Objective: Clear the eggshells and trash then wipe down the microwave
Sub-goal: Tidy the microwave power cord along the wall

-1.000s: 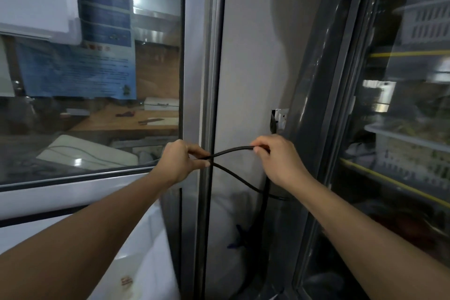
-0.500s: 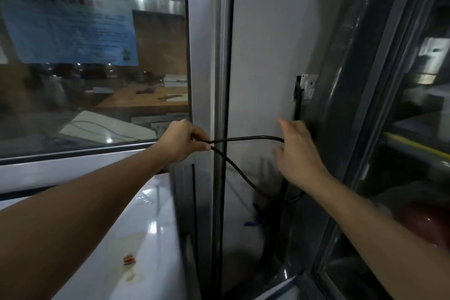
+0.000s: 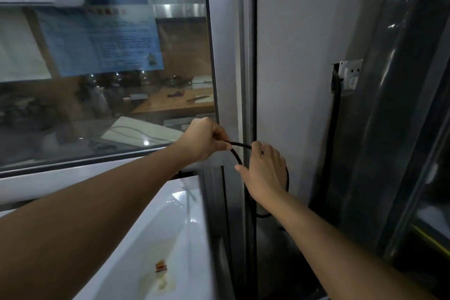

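Your left hand [image 3: 203,140] is closed tight on a black power cord [image 3: 239,145] in front of a metal window frame [image 3: 243,56]. Your right hand [image 3: 264,170] lies loosely open over the cord's loop; whether it grips is unclear. The cord hangs toward a wall socket [image 3: 350,74] on the right. The white microwave [image 3: 155,238] sits below, at lower left, with a smear and small scraps on top. Wiping looks not yet started; no eggshells or trash are clearly visible.
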Tool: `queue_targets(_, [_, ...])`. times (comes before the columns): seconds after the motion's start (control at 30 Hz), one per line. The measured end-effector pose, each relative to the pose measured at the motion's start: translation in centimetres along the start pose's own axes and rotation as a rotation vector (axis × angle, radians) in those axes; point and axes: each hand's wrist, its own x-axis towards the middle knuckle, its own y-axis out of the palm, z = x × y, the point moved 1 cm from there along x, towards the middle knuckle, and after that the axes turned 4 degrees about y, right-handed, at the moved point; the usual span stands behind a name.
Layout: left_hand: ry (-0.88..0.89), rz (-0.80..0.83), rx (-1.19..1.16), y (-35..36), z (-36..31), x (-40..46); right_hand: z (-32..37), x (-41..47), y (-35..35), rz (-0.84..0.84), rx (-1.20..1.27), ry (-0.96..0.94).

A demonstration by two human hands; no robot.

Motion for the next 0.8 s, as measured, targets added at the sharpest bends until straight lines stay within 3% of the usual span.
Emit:
queue_targets(0.43, [-0.084,-0.115,-0.034,-0.8,0.8,-1.5,-0.7,0.6,0.9,0.103,0.321,0.058])
queue_targets(0.6, [-0.156,0.039,0.103,-1.1,2.4,-2.9,-0.9,1.0,0.8,0.142,0.489,0.074])
queue_targets(0.8, [-0.24,0.213,0.058,-1.5,4.1,-3.8,-1.2,1.6,1.5,0.124,0.542,0.05])
